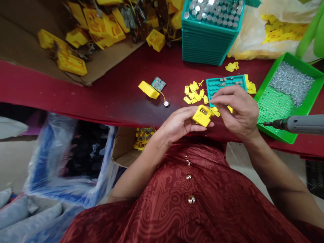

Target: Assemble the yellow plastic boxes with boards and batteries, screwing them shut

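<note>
Yellow casing (201,118) is gripped by curled left fingers (198,128); right fingers (223,99) nearly meet, contents unclear.

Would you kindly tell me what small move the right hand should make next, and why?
Perhaps bring the right hand across to the yellow case: the left hand holds that with its recess in view, metal showing inside, while the right hand is pinched close by, at the teal tray. Whether it grips anything, I cannot tell.

Plastic-lined blue crate (37,167), dark contents (82,148) inside, pale sacks (37,219) just beside it
</note>
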`<action>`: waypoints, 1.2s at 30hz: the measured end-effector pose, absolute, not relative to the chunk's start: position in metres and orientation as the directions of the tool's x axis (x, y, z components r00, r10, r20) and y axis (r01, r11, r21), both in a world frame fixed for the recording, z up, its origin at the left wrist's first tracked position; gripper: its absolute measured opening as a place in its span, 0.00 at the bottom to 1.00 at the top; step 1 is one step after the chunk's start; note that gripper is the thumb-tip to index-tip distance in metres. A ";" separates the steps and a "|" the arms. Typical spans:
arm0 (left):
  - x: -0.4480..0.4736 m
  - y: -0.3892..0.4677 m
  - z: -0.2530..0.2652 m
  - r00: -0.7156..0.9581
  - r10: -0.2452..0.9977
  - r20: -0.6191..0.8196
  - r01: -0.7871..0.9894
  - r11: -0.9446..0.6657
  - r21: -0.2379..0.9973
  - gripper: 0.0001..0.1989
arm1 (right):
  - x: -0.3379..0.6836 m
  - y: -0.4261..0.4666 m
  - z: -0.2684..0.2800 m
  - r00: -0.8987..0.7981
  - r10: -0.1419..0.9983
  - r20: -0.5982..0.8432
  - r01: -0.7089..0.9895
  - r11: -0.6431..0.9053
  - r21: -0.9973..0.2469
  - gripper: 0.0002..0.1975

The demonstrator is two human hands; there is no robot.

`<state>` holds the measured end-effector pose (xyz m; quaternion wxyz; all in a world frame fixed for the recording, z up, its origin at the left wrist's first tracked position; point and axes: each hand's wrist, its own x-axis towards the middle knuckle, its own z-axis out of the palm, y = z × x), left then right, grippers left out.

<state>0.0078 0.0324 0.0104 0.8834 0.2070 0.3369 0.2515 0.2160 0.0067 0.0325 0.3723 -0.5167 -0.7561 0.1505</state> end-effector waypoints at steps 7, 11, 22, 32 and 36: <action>0.007 0.033 0.017 0.481 0.715 -0.508 -0.228 0.661 0.715 0.12 | 0.246 0.011 0.036 0.056 0.896 0.441 0.853 0.187 -0.487 0.10; 0.003 0.036 0.022 0.373 0.787 -0.491 -0.209 0.587 0.782 0.11 | 0.262 0.025 0.014 0.002 0.944 0.329 0.884 0.152 -0.441 0.06; 0.006 0.032 0.018 0.384 0.784 -0.488 -0.287 0.603 0.744 0.14 | 0.249 0.054 -0.026 -0.123 0.972 0.202 0.876 0.202 -0.438 0.09; 0.003 0.028 0.011 0.393 0.799 -0.454 -0.362 0.589 0.723 0.17 | 0.250 0.049 -0.019 -0.127 0.968 0.218 0.891 0.208 -0.404 0.12; 0.004 0.026 0.008 0.408 0.813 -0.416 -0.338 0.557 0.759 0.18 | 0.246 0.040 0.001 -0.059 0.965 0.257 0.806 0.198 -0.558 0.08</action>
